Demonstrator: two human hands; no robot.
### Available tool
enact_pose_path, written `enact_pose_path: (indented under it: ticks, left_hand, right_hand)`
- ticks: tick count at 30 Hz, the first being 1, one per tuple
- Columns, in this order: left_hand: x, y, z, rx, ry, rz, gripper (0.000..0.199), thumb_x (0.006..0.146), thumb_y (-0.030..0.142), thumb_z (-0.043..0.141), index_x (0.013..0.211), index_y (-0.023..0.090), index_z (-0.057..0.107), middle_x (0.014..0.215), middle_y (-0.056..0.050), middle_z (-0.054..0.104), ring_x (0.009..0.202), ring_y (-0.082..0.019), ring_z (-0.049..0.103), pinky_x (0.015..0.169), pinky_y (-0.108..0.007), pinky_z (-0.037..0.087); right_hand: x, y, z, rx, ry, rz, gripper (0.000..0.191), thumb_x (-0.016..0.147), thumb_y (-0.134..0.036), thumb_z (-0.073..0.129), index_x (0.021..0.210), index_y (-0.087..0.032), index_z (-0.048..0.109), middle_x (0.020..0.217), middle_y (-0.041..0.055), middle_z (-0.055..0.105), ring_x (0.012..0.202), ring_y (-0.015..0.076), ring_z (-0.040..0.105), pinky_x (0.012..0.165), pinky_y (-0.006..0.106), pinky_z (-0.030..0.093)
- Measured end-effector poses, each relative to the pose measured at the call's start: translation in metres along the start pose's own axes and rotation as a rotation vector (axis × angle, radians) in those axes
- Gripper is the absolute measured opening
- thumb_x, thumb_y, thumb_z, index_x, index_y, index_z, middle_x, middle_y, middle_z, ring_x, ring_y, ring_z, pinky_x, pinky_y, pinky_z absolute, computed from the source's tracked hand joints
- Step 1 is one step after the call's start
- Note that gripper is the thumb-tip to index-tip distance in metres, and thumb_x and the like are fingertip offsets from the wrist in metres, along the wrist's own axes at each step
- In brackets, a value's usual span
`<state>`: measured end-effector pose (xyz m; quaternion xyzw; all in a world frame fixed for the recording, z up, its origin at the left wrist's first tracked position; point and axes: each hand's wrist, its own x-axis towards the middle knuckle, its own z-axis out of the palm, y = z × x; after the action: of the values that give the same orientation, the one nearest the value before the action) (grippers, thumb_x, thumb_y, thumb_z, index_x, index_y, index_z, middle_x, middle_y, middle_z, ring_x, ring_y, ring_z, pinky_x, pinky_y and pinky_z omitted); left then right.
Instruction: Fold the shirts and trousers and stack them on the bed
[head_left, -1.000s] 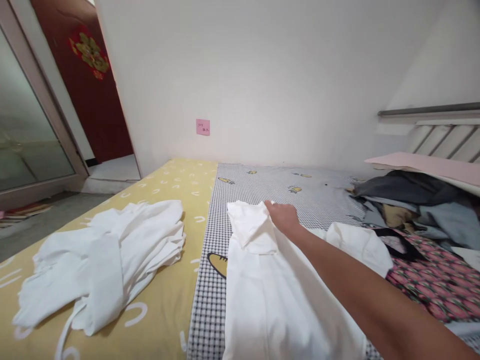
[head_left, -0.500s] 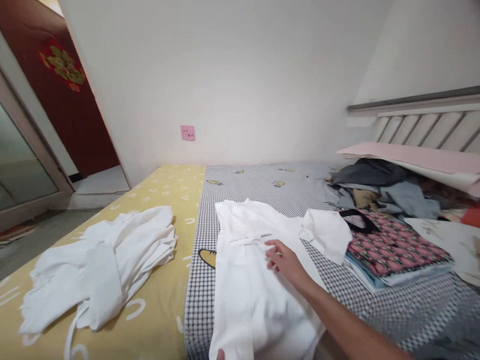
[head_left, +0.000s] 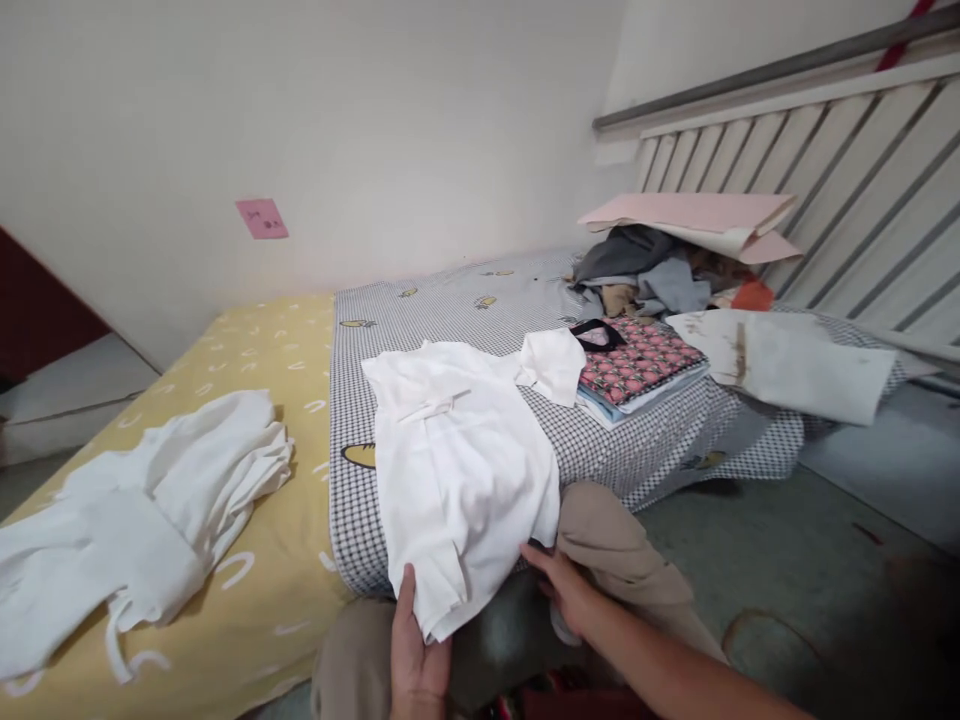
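Observation:
A white short-sleeved shirt (head_left: 480,460) lies spread over the bed's edge, its lower part hanging toward me. Thin ties cross its upper part, and one sleeve (head_left: 553,365) extends to the right. My left hand (head_left: 420,650) is closed on the lower left corner, thumb on top and fingers underneath. At the lower right hem, my right hand (head_left: 566,590) has a fingertip touching or very near the cloth. Its fingers look apart, though some are partly hidden. Another white garment (head_left: 157,500) lies crumpled on the yellow sheet to the left.
Folded clothes with a pink-patterned piece (head_left: 637,360) on top lie right of the shirt. Behind them are heaped clothes (head_left: 637,265) under a pink sheet (head_left: 690,210). A rolled white item (head_left: 795,365) rests near the slatted bed rail (head_left: 840,150). My knees are against the bedside.
My right hand has moved from the shirt's upper part down to its lower right hem. The left hand now shows fully at the lower corner. The view has turned right and down.

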<state>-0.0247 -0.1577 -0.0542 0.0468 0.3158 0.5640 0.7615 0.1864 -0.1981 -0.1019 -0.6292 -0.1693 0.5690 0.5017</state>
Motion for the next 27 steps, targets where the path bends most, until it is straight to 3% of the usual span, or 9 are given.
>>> enact_pose_path:
  ticks: [3, 7, 10, 14, 17, 21, 24, 27]
  left_hand:
    - [0.006, 0.001, 0.000, -0.016, -0.082, -0.016, 0.046, 0.101, 0.026, 0.048, 0.147, 0.023, 0.053, 0.121, -0.009, 0.075, 0.107, -0.019, 0.074, 0.113, -0.034, 0.047]
    - [0.009, 0.004, 0.007, -0.008, -0.132, -0.096, 0.043, 0.101, 0.025, 0.048, 0.143, 0.023, 0.058, 0.119, -0.009, 0.076, 0.113, -0.020, 0.072, 0.113, -0.039, 0.046]
    - [0.000, 0.008, 0.017, 0.049, -0.139, -0.028, 0.038, 0.102, 0.029, 0.045, 0.132, 0.019, 0.067, 0.116, -0.010, 0.078, 0.113, -0.020, 0.072, 0.112, -0.039, 0.046]
    - [-0.021, 0.022, 0.037, 0.097, -0.100, -0.004, 0.042, 0.105, 0.031, 0.038, 0.118, 0.013, 0.074, 0.109, -0.010, 0.080, 0.105, -0.019, 0.075, 0.110, -0.037, 0.045]
    - [-0.034, 0.031, 0.059, 0.112, 0.007, -0.047, 0.040, 0.105, 0.029, 0.039, 0.124, 0.015, 0.071, 0.102, -0.009, 0.081, 0.101, -0.019, 0.076, 0.107, -0.038, 0.050]
    - [-0.042, 0.034, 0.082, 0.108, 0.219, -0.069, 0.037, 0.101, 0.020, 0.047, 0.135, 0.014, 0.062, 0.090, -0.008, 0.082, 0.083, -0.018, 0.078, 0.085, -0.032, 0.064]
    - [-0.043, 0.032, 0.083, 0.173, 0.365, -0.043, 0.038, 0.098, 0.014, 0.054, 0.135, 0.011, 0.060, 0.079, -0.005, 0.081, 0.068, -0.017, 0.077, 0.067, -0.024, 0.065]
    - [-0.043, 0.032, 0.070, 0.290, 0.445, -0.020, 0.036, 0.096, 0.014, 0.058, 0.131, 0.007, 0.060, 0.078, -0.006, 0.080, 0.067, -0.018, 0.077, 0.069, -0.025, 0.066]
  right_hand:
    - [0.020, -0.035, 0.015, 0.181, 0.144, 0.010, 0.076, 0.057, -0.049, 0.081, 0.128, -0.031, 0.058, 0.140, 0.0074, 0.064, 0.129, 0.0295, 0.057, 0.095, 0.048, 0.051]
    - [0.030, -0.045, 0.026, 0.298, 0.146, 0.009, 0.073, 0.066, -0.047, 0.074, 0.133, -0.030, 0.050, 0.147, 0.0085, 0.058, 0.121, 0.0258, 0.063, 0.087, 0.040, 0.054]
    - [0.017, -0.044, 0.026, 0.337, 0.127, -0.061, 0.066, 0.063, -0.046, 0.076, 0.123, -0.029, 0.054, 0.137, 0.0064, 0.065, 0.116, 0.0243, 0.065, 0.084, 0.035, 0.054]
    - [-0.015, -0.065, 0.020, 0.276, 0.023, -0.271, 0.047, 0.060, -0.045, 0.079, 0.097, -0.025, 0.059, 0.099, 0.0023, 0.074, 0.095, 0.0232, 0.067, 0.080, 0.033, 0.053]
    - [-0.034, -0.096, 0.012, 0.195, 0.024, -0.346, 0.038, 0.061, -0.044, 0.079, 0.079, -0.024, 0.052, 0.074, -0.0029, 0.065, 0.071, 0.0185, 0.062, 0.066, 0.029, 0.049]
    - [-0.041, -0.130, -0.003, 0.185, 0.032, -0.312, 0.040, 0.059, -0.042, 0.081, 0.079, -0.024, 0.051, 0.065, -0.0064, 0.059, 0.055, 0.0135, 0.052, 0.046, 0.023, 0.037]
    - [-0.041, -0.137, -0.015, 0.218, 0.068, -0.260, 0.043, 0.057, -0.035, 0.082, 0.088, -0.025, 0.054, 0.066, -0.0068, 0.061, 0.053, 0.0129, 0.052, 0.042, 0.021, 0.032]
    - [-0.041, -0.131, -0.026, 0.227, 0.118, -0.120, 0.044, 0.060, -0.025, 0.079, 0.098, -0.027, 0.057, 0.073, -0.0044, 0.067, 0.060, 0.0143, 0.059, 0.046, 0.021, 0.038]
